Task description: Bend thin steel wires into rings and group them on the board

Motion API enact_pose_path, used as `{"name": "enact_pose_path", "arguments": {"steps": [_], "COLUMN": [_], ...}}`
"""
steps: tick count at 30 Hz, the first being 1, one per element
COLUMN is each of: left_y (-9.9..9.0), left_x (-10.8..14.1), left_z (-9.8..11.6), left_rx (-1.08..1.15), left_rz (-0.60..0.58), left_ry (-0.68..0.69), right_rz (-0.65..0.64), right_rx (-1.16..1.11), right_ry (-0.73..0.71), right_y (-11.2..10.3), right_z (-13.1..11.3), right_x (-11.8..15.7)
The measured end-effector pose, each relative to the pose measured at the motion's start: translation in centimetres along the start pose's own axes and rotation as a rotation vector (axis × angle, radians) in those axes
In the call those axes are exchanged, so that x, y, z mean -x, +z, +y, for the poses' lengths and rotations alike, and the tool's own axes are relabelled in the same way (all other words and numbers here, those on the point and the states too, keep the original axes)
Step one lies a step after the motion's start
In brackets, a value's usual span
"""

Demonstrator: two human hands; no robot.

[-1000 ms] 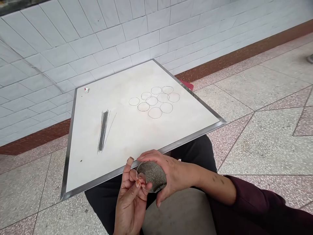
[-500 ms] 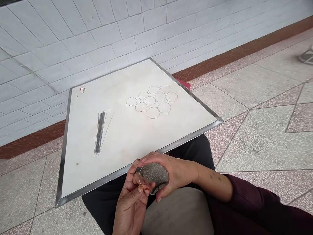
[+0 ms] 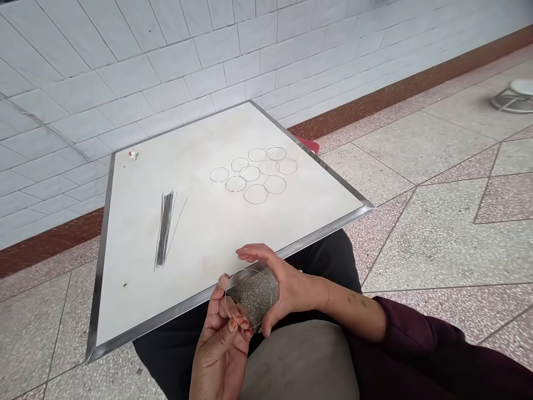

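Between the thumb and fingers of my left hand [image 3: 225,333] a thin wire ring [image 3: 226,303] is pinched, held over my lap at the table's near edge. My right hand [image 3: 287,283] curves around the ring's right side with thumb and fingers wide apart; whether it touches the wire I cannot tell. On the white table [image 3: 200,233], several similar wire rings [image 3: 256,203] lie flat, some overlapping. A bundle of straight dark wires [image 3: 165,230] lies at the left, with one wire [image 3: 178,225] slightly apart on its right.
A small white and red object [image 3: 133,156] sits near the table's far left corner. The table has a metal edge [image 3: 183,305] and stands by a tiled wall [image 3: 166,66]. A white stool [image 3: 516,94] is on the floor at the far right.
My right hand's fingers have opened away from the wire ring and my left fingertips. My left hand still pinches the ring. The view has shifted slightly.
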State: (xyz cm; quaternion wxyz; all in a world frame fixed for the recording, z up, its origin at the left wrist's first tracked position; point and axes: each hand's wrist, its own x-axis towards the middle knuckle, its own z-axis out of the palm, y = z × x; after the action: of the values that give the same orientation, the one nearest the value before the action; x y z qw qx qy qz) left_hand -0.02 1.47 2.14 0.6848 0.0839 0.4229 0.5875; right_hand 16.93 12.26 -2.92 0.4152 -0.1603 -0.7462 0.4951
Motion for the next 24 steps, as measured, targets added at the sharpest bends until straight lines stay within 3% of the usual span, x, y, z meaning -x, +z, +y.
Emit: {"name": "enact_pose_path", "arguments": {"steps": [3, 11, 24], "left_y": [0.1, 0.0, -0.5], "left_x": [0.2, 0.5, -0.2], "left_z": [-0.2, -0.5, -0.2], "left_rx": [-0.004, -0.026, -0.032], "left_rz": [-0.008, -0.077, -0.102], "left_ry": [0.033, 0.06, -0.025], "right_rz": [-0.039, -0.041, 0.007], "right_rx": [-0.05, -0.164, -0.169], "right_ry": [0.088, -0.09, -0.138], "right_y": [0.9, 2.0, 1.4], "right_z": [0.2, -0.1, 0.4], "right_x": [0.4, -0.2, -0.3]}}
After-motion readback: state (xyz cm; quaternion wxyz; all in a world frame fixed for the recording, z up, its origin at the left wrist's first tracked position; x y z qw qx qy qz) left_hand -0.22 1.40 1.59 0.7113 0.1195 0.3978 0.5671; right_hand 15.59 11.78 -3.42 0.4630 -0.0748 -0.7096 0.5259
